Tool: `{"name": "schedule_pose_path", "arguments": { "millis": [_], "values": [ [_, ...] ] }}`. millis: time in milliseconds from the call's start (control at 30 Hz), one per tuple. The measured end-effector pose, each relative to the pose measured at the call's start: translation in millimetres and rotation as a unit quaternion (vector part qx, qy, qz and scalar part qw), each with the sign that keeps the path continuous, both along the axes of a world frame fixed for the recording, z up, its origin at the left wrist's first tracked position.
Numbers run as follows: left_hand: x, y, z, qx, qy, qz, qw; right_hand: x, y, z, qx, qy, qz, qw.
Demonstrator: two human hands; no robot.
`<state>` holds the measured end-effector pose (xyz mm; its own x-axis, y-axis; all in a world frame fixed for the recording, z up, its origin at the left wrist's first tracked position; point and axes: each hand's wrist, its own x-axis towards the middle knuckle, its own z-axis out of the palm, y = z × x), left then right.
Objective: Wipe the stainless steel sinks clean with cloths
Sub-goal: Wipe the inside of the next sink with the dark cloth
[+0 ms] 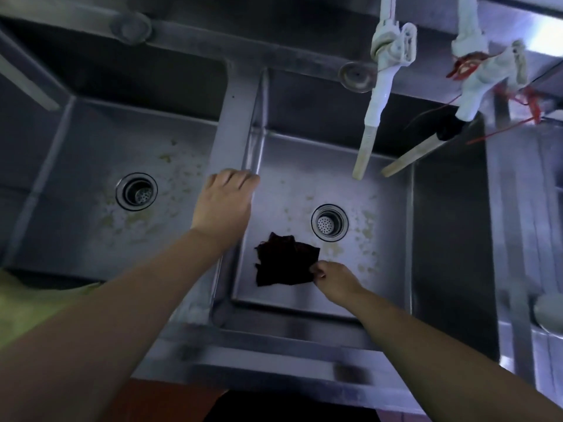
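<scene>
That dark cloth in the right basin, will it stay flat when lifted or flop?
Likely floppy: the dark cloth lies crumpled with uneven folds on the right sink floor. The right hand pinches only its edge, so the rest would probably hang and drape. It looks thin, so probably light, though possibly wet and clinging to the steel; the frame cannot settle that.

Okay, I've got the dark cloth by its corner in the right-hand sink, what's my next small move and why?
Probably drag the dark cloth toward the drain and on to the yellowish specks beyond it. Your right hand pinches only the cloth's near edge, the cloth lies on the basin floor, and residue dots that floor around the drain. Your left hand rests on the divider, steadying you.
</scene>
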<state>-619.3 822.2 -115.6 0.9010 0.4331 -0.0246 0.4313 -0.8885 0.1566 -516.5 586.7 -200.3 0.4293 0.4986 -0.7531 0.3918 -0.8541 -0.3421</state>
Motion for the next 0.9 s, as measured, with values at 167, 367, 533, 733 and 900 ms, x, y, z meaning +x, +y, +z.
{"name": "schedule_pose_path", "arguments": {
  "millis": [167, 367, 533, 733, 900],
  "values": [
    [13.7, 16.6, -21.6, 0.032, 0.02, 0.01, 0.999, -11.5, 16.0, -48.7, 0.01, 0.019, 0.164, 0.986],
    [14.3, 19.4, -41.2, 0.03, -0.062, 0.024, 0.997, -7.3, 36.2, -115.4, 0.122, -0.069, 0.414, 0.899],
    [17.2, 22.8, -45.3, 0.021, -0.059, 0.029, 0.998, 26.1, 66.5, -154.0, 0.196, -0.199, 0.417, 0.865],
    [17.9, 25.2, -49.0, 0.024, -0.061, 0.035, 0.997, 130.8, 147.1, -176.8, 0.186, -0.284, 0.373, 0.864],
    [19.7, 26.5, -49.1, 0.021, -0.06, 0.041, 0.997, 191.5, 205.6, -178.4, 0.151, -0.314, 0.308, 0.885]
  ]
}}
